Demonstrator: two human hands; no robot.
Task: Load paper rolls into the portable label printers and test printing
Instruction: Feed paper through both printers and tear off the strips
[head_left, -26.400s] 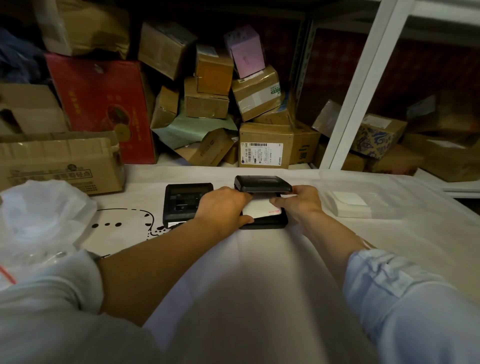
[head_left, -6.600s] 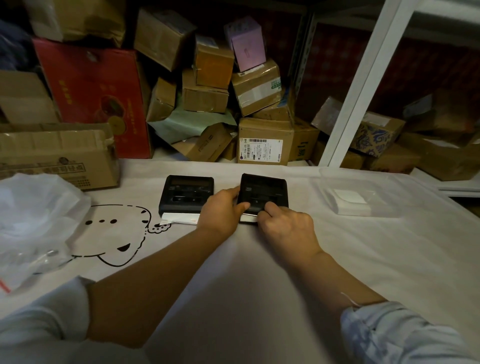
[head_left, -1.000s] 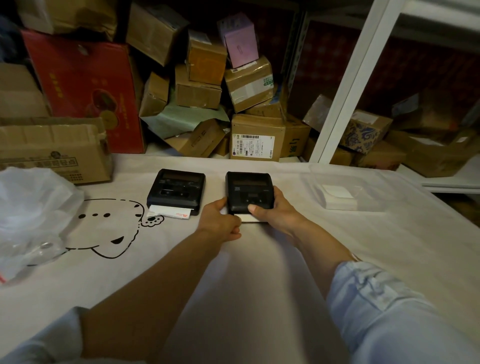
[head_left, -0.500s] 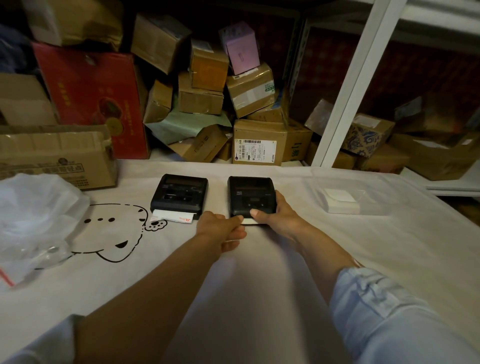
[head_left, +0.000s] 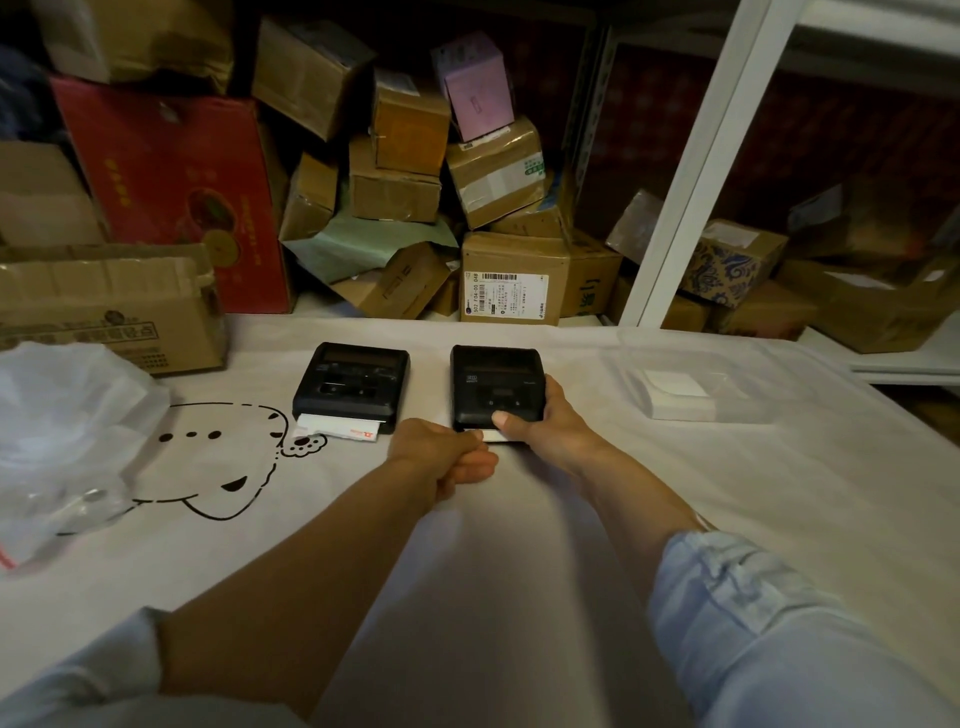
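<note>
While the right hand (head_left: 540, 423) clasps the right printer (head_left: 496, 387) at the frame centre, thumb on its front, the left hand (head_left: 441, 457) pinches the label strip (head_left: 493, 435) emerging toward the person, nearer than the left printer (head_left: 352, 382).

Matt black plastic printers (head_left: 496, 387), white cloth table cover (head_left: 519, 571), brown cardboard boxes (head_left: 511, 278)

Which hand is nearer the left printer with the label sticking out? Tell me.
Left. The left hand lies just right of the left printer, by its front corner. The right hand grips the right printer, farther off.
</note>
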